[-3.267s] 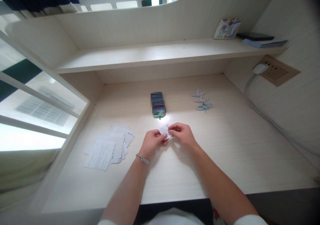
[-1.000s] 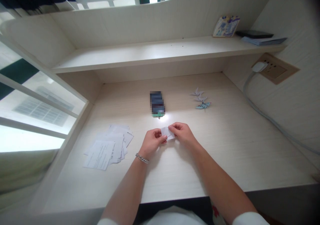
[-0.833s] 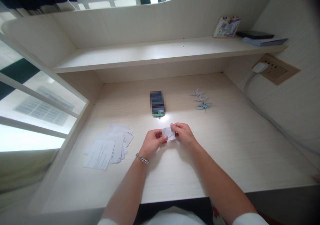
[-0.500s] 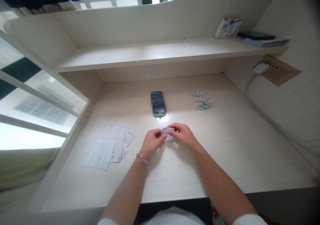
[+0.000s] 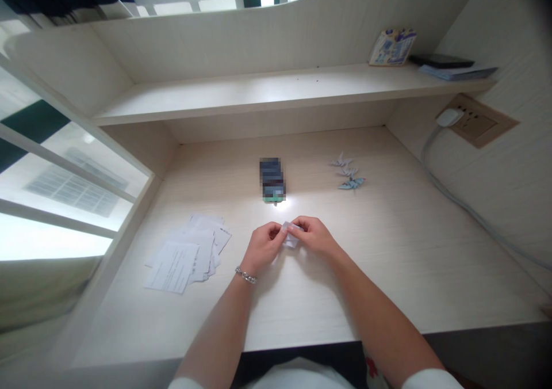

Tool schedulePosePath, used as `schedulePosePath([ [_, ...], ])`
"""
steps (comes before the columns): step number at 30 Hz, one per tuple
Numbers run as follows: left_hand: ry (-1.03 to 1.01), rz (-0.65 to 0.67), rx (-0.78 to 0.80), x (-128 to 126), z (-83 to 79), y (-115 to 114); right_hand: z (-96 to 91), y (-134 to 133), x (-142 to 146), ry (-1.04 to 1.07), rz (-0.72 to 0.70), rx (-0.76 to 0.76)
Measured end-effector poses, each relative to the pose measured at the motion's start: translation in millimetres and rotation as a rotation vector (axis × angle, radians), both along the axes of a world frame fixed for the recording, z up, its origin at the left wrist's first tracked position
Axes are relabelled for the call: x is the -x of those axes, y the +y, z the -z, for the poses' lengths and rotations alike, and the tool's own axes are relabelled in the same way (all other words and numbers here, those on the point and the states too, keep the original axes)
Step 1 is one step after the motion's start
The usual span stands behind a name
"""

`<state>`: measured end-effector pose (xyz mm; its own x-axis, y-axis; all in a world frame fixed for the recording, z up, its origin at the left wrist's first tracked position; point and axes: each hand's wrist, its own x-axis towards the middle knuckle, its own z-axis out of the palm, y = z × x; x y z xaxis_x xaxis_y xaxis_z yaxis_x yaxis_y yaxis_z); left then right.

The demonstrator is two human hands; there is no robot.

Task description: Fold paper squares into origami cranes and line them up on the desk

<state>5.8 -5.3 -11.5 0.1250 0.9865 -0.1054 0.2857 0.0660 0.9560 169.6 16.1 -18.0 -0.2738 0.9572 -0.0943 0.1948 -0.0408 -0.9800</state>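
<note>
Between my hands is a small folded piece of white paper (image 5: 290, 241), just above the desk. My left hand (image 5: 264, 244), with a chain bracelet at the wrist, pinches its left side between thumb and fingers. From the right, my right hand (image 5: 317, 236) is closed on the same paper, its thumb lying across the top. My fingers cover part of the folds. Beyond my hands lies a phone (image 5: 272, 179) with a blurred screen and a bright light at its near end. Several sheets of printed paper (image 5: 181, 256) are spread to the left.
Several folded paper cranes (image 5: 351, 183) stand at the right rear of the desk (image 5: 409, 251). On the shelf (image 5: 224, 92) above are a tissue pack (image 5: 392, 48) and a dark flat object (image 5: 442, 61). A white cable (image 5: 468, 208) runs down the right wall from an outlet (image 5: 483, 124).
The paper has turned in my fingers, and more of it shows below my thumbs. My right hand has shifted slightly down; my left hand has barely moved.
</note>
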Motion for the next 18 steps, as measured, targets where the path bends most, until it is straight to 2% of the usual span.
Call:
schedulePosePath([
  [6, -0.187, 0.023, 0.09, 6, -2.8, 5, 6.2, 5, -1, 0.108, 0.116, 0.058],
  [9, -0.185, -0.004, 0.088, 8, -2.1, 5, 6.8, 6, -1, 0.135, 0.159, 0.042],
  [13, -0.069, 0.013, 0.017, 7, -0.4, 3, -1.5, 3, -2, 0.121, 0.079, 0.054],
  [18, 0.096, 0.089, -0.064, 8, -5.8, 0, -11.4, -2, -6, -0.128, -0.066, -0.066],
])
